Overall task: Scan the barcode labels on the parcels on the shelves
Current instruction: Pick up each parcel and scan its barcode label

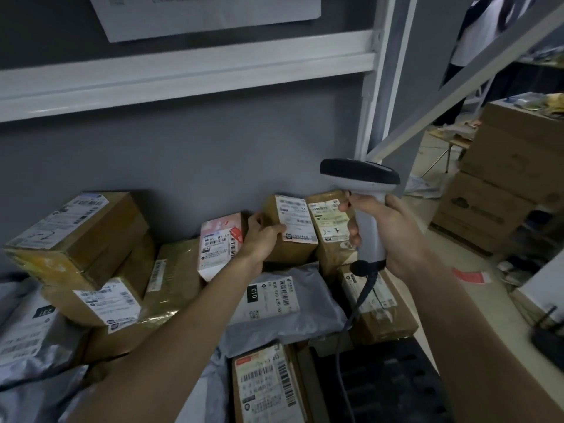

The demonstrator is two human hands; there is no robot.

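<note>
From the head view, the left hand [259, 236] is gripping a small brown parcel [290, 228] on the shelf — label facing up — while the right hand [387, 233] is holding the barcode scanner [364, 190] by its handle, just beside it, head pointing left.

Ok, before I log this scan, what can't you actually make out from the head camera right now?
- Label text on the small brown box gripped by the left hand: blurred, unreadable.
- Scan window of the barcode scanner in the right hand: faces away, so no beam is visible.
- Grey mailer bag at left: cut off by the frame edge.
- Labelled carton at bottom: cut off by the lower edge.
- Left hand's fingers: behind the box.
</note>
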